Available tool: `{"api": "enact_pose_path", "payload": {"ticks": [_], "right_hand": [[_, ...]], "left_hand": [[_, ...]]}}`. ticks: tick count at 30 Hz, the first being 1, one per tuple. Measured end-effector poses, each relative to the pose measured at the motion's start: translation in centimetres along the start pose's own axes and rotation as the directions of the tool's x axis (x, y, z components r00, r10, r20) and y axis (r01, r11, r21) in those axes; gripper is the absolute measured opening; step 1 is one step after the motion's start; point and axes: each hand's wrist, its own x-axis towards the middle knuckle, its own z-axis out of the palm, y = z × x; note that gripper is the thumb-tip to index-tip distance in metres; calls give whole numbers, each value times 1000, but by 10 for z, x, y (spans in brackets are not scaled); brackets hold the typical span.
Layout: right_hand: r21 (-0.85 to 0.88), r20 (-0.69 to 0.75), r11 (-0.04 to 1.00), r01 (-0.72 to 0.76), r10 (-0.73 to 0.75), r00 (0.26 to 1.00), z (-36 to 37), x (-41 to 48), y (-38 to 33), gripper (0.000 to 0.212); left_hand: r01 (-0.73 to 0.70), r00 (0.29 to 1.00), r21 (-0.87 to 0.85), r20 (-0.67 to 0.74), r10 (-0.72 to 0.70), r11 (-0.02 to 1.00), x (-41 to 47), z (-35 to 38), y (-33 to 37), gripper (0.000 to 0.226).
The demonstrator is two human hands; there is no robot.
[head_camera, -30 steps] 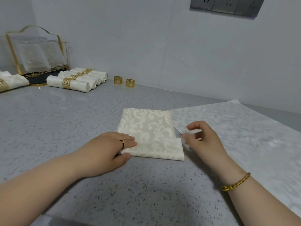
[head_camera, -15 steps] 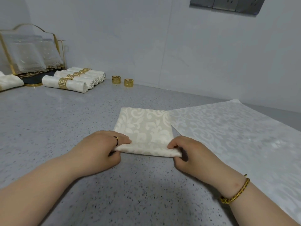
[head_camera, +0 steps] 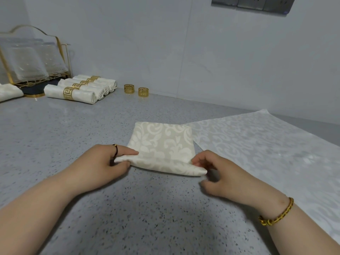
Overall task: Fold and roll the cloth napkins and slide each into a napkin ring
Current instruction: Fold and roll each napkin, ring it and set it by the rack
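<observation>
A folded cream napkin with a pale leaf pattern lies on the grey speckled counter. Its near edge is curled up into the start of a roll. My left hand pinches the roll's left end between thumb and fingers. My right hand pinches the right end the same way. Two loose gold napkin rings stand near the back wall. Several rolled napkins in gold rings lie in a row at the back left.
A second white patterned cloth is spread flat to the right of the napkin. A gold-framed rack with clear plates stands at the back left, with another rolled napkin at the left edge. A wall runs along the back.
My right hand came in from beside the napkin and took hold of its near right corner. Both hands have since curled the near edge up and away from me.
</observation>
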Motion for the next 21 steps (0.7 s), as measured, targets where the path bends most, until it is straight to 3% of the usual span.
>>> {"api": "enact_pose_path", "payload": {"ticks": [4,7,16,21], "right_hand": [[-31,-180,999,41,-46,983,9,4,-4,33],[37,-273,997,61,-49,961,10,8,-5,34],[334,-228,940,-71,154,961,3,10,1,20],[298,-287,950,-87,176,942,11,17,1,20]], "left_hand": [[22,1000,-58,-2,-22,998,-2,-1,4,41],[33,999,-70,6,-33,997,-3,-3,7,42],[179,984,-251,25,-178,951,0,-5,20,33],[147,981,-229,-89,-171,962,5,6,14,20]]}}
